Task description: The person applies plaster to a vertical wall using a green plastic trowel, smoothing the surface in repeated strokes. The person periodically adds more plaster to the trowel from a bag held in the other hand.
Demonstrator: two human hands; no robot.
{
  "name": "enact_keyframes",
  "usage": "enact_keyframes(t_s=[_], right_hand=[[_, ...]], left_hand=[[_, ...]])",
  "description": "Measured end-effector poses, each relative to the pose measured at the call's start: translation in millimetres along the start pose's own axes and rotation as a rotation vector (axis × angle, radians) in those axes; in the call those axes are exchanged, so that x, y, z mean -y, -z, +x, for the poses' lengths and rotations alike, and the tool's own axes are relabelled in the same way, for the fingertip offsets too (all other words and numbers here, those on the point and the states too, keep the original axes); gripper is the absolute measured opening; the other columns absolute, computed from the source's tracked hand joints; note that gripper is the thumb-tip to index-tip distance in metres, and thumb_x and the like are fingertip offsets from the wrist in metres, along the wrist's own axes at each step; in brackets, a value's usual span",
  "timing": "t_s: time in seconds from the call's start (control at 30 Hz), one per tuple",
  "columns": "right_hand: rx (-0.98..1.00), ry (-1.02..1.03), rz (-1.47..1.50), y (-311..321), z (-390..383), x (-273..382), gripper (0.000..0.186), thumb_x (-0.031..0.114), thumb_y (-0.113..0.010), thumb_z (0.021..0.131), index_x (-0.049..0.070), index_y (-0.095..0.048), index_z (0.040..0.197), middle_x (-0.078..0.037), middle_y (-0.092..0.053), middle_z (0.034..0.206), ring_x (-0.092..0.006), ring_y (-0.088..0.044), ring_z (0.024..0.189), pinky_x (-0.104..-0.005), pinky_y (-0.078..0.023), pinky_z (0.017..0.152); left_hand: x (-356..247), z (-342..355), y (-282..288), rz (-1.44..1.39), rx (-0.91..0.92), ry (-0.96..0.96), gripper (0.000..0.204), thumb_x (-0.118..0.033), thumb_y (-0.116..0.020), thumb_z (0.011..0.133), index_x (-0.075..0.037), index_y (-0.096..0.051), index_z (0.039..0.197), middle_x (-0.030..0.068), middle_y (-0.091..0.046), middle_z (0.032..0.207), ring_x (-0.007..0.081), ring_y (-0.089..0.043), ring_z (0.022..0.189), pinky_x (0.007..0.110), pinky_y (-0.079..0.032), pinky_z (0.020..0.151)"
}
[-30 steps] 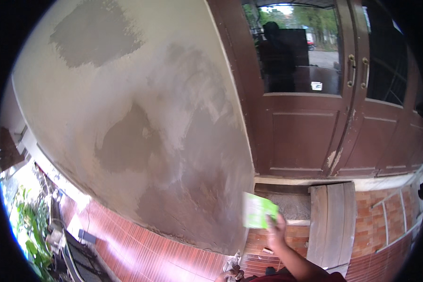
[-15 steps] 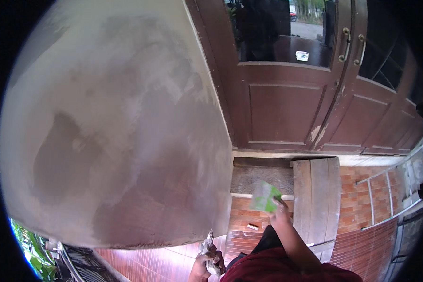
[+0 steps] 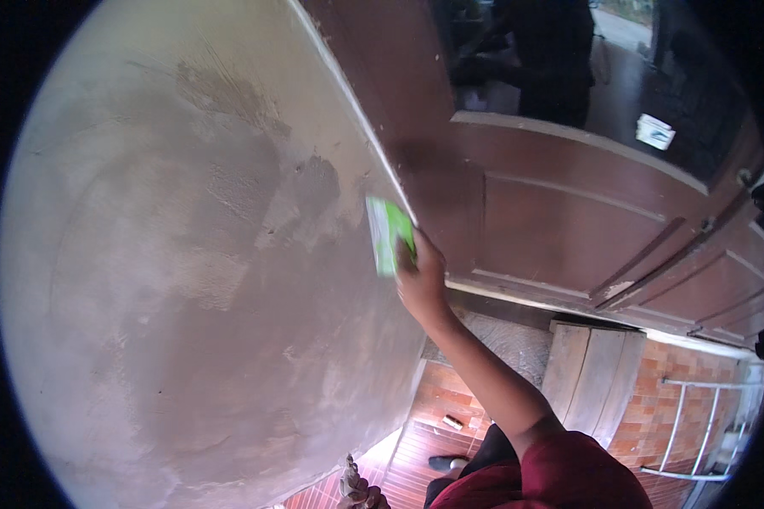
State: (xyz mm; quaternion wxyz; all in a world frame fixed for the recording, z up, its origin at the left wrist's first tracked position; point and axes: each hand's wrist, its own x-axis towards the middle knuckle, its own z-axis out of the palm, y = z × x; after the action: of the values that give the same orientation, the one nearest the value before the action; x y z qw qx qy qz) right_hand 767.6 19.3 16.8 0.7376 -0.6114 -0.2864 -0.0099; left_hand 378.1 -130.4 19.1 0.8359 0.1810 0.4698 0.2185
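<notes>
Holding green-white card (image 3: pixel 389 236); right grip (image 3: pixel 424 273)

The lower edge crops the left fingers (image 3: pixel 367 493) and their pale bundle (image 3: pixel 348 473), perhaps cloth.

Soft daylight covers the wall (image 3: pixel 204 339), glare pales the floor (image 3: pixel 407 467), and the door (image 3: pixel 560 225) bows with lens distortion.
</notes>
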Motion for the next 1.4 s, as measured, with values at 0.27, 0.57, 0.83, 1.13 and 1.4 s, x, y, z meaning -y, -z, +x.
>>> enact_keyframes(t_s=[0.27, 0.57, 0.83, 1.13, 1.4], right_hand=[[-0.021, 0.301, 0.076, -105, 11, 51, 0.071, -0.013, -0.058, 0.071, -0.003, -0.038, 0.139, -0.030, -0.054, 0.126, -0.0387, -0.059, 0.112, -0.0395, -0.054, 0.089], [0.264, 0.091, 0.276, -26, -27, 59, 0.046, -0.011, -0.056, 0.082, 0.000, -0.053, 0.126, -0.024, -0.064, 0.110, -0.0346, -0.066, 0.100, -0.0346, -0.055, 0.079], [0.090, 0.367, 0.330, -108, 34, 93, 0.077, -0.016, -0.059, 0.073, 0.008, -0.039, 0.143, -0.022, -0.053, 0.132, -0.0355, -0.057, 0.117, -0.0406, -0.053, 0.091], [0.675, 0.478, 0.451, -63, -73, 128, 0.081, -0.013, -0.066, 0.064, 0.008, -0.043, 0.140, -0.022, -0.044, 0.142, -0.0354, -0.047, 0.129, -0.0414, -0.051, 0.097], [0.074, 0.388, 0.304, -94, 38, 91, 0.065, -0.014, -0.058, 0.078, 0.001, -0.042, 0.139, -0.023, -0.063, 0.114, -0.0325, -0.069, 0.092, -0.0319, -0.057, 0.072]], left_hand=[[12, 4, -37, -0.053, -0.112, -0.006, 0.014, -0.024, -0.057, 0.084, -0.016, -0.047, 0.086, -0.0012, -0.039, 0.059, 0.0159, -0.036, 0.043, 0.033, -0.029, 0.037], [12, 13, -66, -0.055, -0.004, 0.009, 0.022, -0.029, -0.056, 0.085, -0.016, -0.043, 0.073, 0.0006, -0.037, 0.055, 0.0185, -0.035, 0.040, 0.035, -0.027, 0.038], [21, 10, -67, -0.142, -0.180, 0.063, 0.026, -0.024, -0.051, 0.087, -0.014, -0.042, 0.065, -0.0001, -0.036, 0.051, 0.0175, -0.033, 0.039, 0.033, -0.027, 0.038], [25, 7, -85, -0.037, -0.186, -0.013, 0.020, -0.024, -0.051, 0.083, -0.012, -0.044, 0.069, 0.0013, -0.035, 0.053, 0.0174, -0.030, 0.038, 0.032, -0.025, 0.036], [38, 3, -54, -0.133, -0.175, 0.015, 0.029, -0.031, -0.053, 0.081, -0.014, -0.042, 0.060, 0.0011, -0.034, 0.050, 0.0187, -0.030, 0.038, 0.033, -0.024, 0.038]])
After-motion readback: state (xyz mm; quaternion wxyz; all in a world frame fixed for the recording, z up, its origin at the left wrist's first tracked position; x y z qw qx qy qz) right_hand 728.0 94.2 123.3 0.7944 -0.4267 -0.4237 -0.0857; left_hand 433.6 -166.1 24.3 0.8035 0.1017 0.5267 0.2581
